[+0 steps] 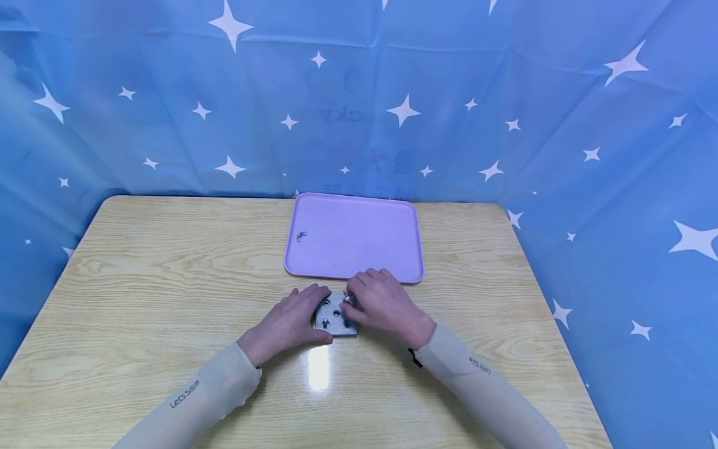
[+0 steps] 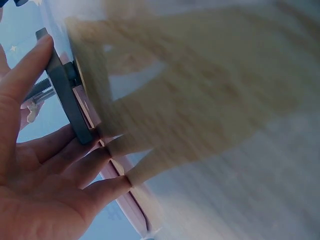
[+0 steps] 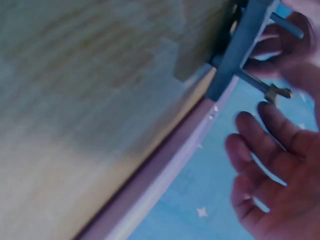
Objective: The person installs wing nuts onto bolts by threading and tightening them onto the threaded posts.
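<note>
A square grey metal plate (image 1: 336,329) with several holes lies on the table, slightly raised from it in the wrist views. My left hand (image 1: 288,320) holds the plate's left side, thumb at the near edge and fingers at the far edge. A bare bolt (image 1: 325,323) stands up near the plate's lower left. At the far right corner another bolt (image 3: 252,80) carries a small wing nut (image 3: 272,93). My right hand (image 1: 384,302) has its thumb and index finger around this wing nut, other fingers loosely bent. From the head, that hand partly hides the nut.
Just behind the plate lies a shallow purple tray (image 1: 359,240). A small metal piece (image 1: 301,236), perhaps another wing nut, sits on its left part. The wooden table (image 1: 168,280) backs onto a blue curtain (image 1: 359,81) with white stars.
</note>
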{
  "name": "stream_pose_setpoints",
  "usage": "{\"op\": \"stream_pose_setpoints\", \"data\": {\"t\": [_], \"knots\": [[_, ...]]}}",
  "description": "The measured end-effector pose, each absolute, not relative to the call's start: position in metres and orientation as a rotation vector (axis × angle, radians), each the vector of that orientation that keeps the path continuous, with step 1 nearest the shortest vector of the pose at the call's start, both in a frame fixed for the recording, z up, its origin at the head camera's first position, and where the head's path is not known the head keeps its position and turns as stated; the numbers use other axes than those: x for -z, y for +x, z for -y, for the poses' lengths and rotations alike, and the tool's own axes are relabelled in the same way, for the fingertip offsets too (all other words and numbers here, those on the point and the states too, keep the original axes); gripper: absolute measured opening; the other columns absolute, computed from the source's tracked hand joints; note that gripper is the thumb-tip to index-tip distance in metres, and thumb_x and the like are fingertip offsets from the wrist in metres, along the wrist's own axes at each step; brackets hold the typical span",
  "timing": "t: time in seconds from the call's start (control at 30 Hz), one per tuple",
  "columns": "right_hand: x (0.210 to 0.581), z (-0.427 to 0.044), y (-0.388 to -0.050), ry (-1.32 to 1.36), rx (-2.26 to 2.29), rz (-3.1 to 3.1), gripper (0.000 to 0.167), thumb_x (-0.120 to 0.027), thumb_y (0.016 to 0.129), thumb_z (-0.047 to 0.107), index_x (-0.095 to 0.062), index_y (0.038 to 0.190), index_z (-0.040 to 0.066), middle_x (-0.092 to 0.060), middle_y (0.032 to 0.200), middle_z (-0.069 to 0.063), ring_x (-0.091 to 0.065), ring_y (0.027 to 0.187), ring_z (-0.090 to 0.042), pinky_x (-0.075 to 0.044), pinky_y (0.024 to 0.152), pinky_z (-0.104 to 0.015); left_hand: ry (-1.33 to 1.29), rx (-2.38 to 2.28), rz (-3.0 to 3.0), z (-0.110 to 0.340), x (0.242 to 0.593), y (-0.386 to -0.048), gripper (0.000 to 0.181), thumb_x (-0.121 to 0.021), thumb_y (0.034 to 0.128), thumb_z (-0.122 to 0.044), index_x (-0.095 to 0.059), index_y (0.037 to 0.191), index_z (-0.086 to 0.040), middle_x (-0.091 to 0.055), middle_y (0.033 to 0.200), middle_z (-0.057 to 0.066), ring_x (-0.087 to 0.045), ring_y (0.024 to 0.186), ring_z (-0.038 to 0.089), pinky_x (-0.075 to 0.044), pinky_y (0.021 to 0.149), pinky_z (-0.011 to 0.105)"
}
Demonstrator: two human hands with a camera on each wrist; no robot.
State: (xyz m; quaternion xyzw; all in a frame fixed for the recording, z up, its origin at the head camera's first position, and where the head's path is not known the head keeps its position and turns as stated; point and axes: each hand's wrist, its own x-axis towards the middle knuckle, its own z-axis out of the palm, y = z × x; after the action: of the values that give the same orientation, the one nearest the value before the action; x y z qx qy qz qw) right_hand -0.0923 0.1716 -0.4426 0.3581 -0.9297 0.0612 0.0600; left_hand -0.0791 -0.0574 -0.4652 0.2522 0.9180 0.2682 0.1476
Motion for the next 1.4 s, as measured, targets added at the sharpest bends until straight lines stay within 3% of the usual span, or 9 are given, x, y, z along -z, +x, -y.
{"op": "stream_pose_setpoints", "data": {"t": [0.1, 0.17, 0.3, 0.53, 0.77, 1.07, 1.23, 1.3, 1.4], "knots": [[0.436, -0.176, -0.091, 1.106, -0.202, 2.866, 0.041, -0.067, 0.095, 0.043, -0.069, 0.124, 0.014, -0.071, 0.112, -0.001, -0.065, 0.103, -0.023, -0.054, 0.084, -0.041, 0.73, -0.776, -2.642, 0.057, 0.465, -0.079, 0.089, -0.094, 0.0736, -0.038, -0.054, 0.144, -0.001, -0.058, 0.142, 0.019, -0.056, 0.131, 0.034, -0.037, 0.117, 0.06], [0.432, -0.179, -0.092, 1.184, -0.224, 2.871, 0.044, -0.067, 0.096, 0.033, -0.065, 0.137, 0.016, -0.068, 0.127, -0.001, -0.063, 0.116, -0.023, -0.053, 0.093, -0.044, 0.727, -0.785, -2.643, 0.058, 0.465, -0.079, 0.088, -0.094, 0.0733, -0.037, -0.054, 0.143, -0.001, -0.059, 0.141, 0.018, -0.057, 0.128, 0.033, -0.038, 0.116, 0.06], [0.428, -0.184, -0.095, 1.361, -0.201, 2.829, 0.041, -0.064, 0.101, 0.014, -0.063, 0.142, 0.021, -0.064, 0.139, 0.002, -0.058, 0.127, -0.021, -0.053, 0.099, -0.044, 0.721, -0.791, -2.639, 0.059, 0.466, -0.079, 0.088, -0.094, 0.0736, -0.037, -0.054, 0.143, -0.001, -0.058, 0.142, 0.019, -0.056, 0.131, 0.034, -0.037, 0.117, 0.06], [0.43, -0.182, -0.096, 1.348, -0.132, 2.813, 0.028, -0.07, 0.1, 0.017, -0.073, 0.127, 0.023, -0.068, 0.13, 0.004, -0.061, 0.122, -0.019, -0.054, 0.093, -0.04, 0.705, -0.786, -2.62, 0.058, 0.466, -0.079, 0.088, -0.093, 0.0757, -0.037, -0.053, 0.145, -0.001, -0.055, 0.147, 0.02, -0.05, 0.139, 0.036, -0.034, 0.119, 0.06], [0.435, -0.177, -0.096, 1.249, -0.154, 2.792, 0.012, -0.071, 0.1, 0.025, -0.075, 0.109, 0.019, -0.071, 0.11, 0.004, -0.065, 0.106, -0.017, -0.054, 0.085, -0.037, 0.712, -0.794, -2.623, 0.057, 0.467, -0.079, 0.088, -0.093, 0.0749, -0.037, -0.053, 0.145, -0.001, -0.055, 0.147, 0.02, -0.049, 0.139, 0.036, -0.034, 0.119, 0.06], [0.444, -0.171, -0.094, 1.135, -0.105, 2.756, 0.021, -0.068, 0.098, 0.035, -0.07, 0.094, 0.015, -0.068, 0.089, 0.002, -0.063, 0.082, -0.017, -0.053, 0.072, -0.035, 0.732, -0.784, -2.643, 0.057, 0.468, -0.079, 0.088, -0.094, 0.0736, -0.038, -0.055, 0.143, -0.001, -0.058, 0.142, 0.018, -0.054, 0.133, 0.035, -0.036, 0.118, 0.061], [0.436, -0.176, -0.094, 1.141, -0.165, 2.853, 0.039, -0.066, 0.097, 0.047, -0.072, 0.116, 0.013, -0.072, 0.108, -0.002, -0.066, 0.099, -0.022, -0.055, 0.083, -0.041, 0.735, -0.781, -2.64, 0.056, 0.468, -0.08, 0.088, -0.094, 0.074, -0.039, -0.054, 0.143, -0.002, -0.058, 0.142, 0.018, -0.055, 0.132, 0.034, -0.036, 0.117, 0.061], [0.431, -0.18, -0.095, 1.183, -0.202, 2.885, 0.042, -0.067, 0.097, 0.041, -0.069, 0.13, 0.015, -0.07, 0.123, -0.001, -0.064, 0.112, -0.023, -0.054, 0.091, -0.043, 0.732, -0.787, -2.637, 0.057, 0.467, -0.079, 0.087, -0.094, 0.0742, -0.038, -0.055, 0.143, -0.002, -0.058, 0.142, 0.018, -0.056, 0.13, 0.033, -0.036, 0.117, 0.061], [0.426, -0.185, -0.097, 1.305, -0.219, 2.878, 0.041, -0.068, 0.098, 0.022, -0.065, 0.139, 0.019, -0.065, 0.137, 0.001, -0.059, 0.126, -0.023, -0.052, 0.099, -0.046, 0.726, -0.794, -2.637, 0.057, 0.468, -0.079, 0.086, -0.094, 0.0742, -0.037, -0.055, 0.142, -0.002, -0.059, 0.14, 0.016, -0.058, 0.127, 0.031, -0.037, 0.117, 0.06]]}}
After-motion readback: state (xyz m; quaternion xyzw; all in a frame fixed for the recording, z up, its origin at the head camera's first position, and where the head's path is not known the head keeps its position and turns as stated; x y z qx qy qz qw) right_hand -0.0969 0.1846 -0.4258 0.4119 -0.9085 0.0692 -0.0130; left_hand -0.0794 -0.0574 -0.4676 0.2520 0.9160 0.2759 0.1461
